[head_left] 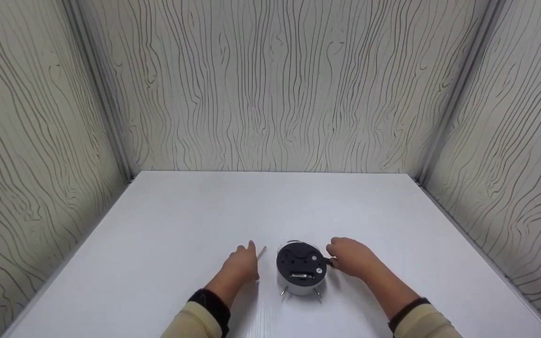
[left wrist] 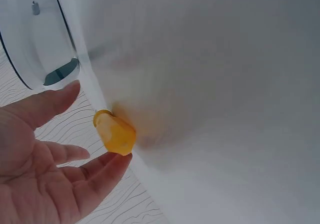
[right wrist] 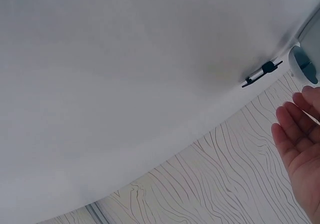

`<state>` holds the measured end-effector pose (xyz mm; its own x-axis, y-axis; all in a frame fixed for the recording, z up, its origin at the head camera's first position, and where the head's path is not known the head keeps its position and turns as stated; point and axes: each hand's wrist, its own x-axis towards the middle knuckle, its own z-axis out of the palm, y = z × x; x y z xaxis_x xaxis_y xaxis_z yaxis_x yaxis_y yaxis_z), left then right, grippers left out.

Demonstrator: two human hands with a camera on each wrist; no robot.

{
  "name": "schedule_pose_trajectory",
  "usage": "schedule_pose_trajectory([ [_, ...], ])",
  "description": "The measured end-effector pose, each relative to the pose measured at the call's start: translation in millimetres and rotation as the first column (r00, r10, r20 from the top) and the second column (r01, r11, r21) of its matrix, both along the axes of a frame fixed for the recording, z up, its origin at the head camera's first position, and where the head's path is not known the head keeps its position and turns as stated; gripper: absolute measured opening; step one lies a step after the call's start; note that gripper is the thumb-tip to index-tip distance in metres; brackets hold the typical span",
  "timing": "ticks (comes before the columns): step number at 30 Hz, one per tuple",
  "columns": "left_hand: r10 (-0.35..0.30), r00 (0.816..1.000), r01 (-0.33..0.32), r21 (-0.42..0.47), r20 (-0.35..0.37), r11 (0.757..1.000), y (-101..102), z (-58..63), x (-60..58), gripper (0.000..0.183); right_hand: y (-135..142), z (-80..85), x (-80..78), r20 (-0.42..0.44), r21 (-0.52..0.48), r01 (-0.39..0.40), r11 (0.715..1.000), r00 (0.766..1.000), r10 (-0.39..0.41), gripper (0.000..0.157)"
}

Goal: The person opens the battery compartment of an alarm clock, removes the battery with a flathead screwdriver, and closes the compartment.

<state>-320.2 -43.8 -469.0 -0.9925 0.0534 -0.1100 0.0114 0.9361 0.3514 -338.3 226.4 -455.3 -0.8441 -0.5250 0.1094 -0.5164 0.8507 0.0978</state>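
The work in hand is apparently centring on the back of a small round clock, which is lying back upward between the two hands with its short legs pointing toward the person. A battery is showing in the open slot, so the step seems to be one of handling the loose parts around it.

The left hand is resting just left of the clock, thumb spread well away and fingers loosely extended, gripping nothing; a fingertip is meeting a yellow handle. A thin shaft is pointing forward beside that hand (likely the same tool, perhaps a screwdriver). The right hand is hovering beyond the clock's other side, its fingers gently bent and holding nothing that shows; a black piece is lying near its fingertips, possibly the slot's cover. The next move is probably calling for a careful pinch on that piece and lining it up with the slot.

Under both hands a smooth white table is spreading. Ahead of them a pale back wall is rising, patterned with dark wood-grain lines, and matching panels are closing in the left and right sides.
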Motion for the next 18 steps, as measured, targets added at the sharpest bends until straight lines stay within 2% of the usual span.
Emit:
schedule_pose_trajectory([
  [5,-0.007,1.000,0.008,-0.049,0.025,0.999,1.2,0.6,3.8,0.058,1.6,0.3,0.4,-0.005,-0.012,-0.018,1.000,1.000,0.018,0.011],
  [12,0.026,0.999,-0.026,-0.005,0.039,1.000,4.4,2.6,4.0,0.028,3.5,2.2,1.1,-0.015,-0.025,-0.042,0.999,0.999,0.042,0.012],
  [18,0.055,0.997,-0.053,-0.036,0.053,0.998,5.6,5.0,3.8,0.015,3.2,4.9,0.3,-0.009,-0.043,-0.047,0.998,0.999,0.047,0.012],
])
